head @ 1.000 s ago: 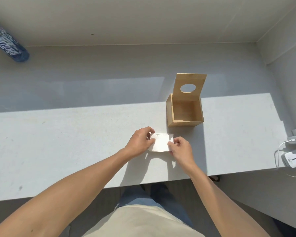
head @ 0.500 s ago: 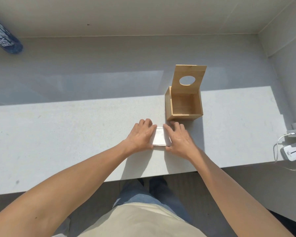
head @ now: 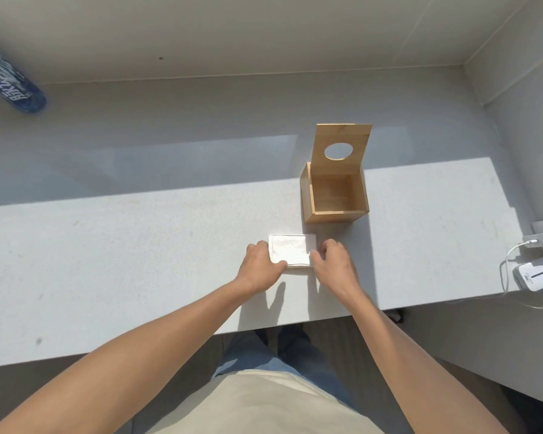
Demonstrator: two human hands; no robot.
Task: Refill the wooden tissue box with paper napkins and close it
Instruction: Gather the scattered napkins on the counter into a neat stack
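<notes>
A wooden tissue box stands on the white counter, empty inside. Its hinged lid, with a round hole, stands upright at the back. Just in front of the box lies a small stack of white paper napkins, flat on the counter. My left hand holds the stack's left and near edge, thumb on top. My right hand curls against the stack's right edge, fingertips at its corner.
A blue printed bottle lies at the far left by the wall. White chargers and a cable sit at the counter's right end. A wall closes the back and the right side.
Both hands lay flat over the napkins half a second ago; they have now drawn back to the stack's sides, uncovering its top. The view has shifted slightly.
</notes>
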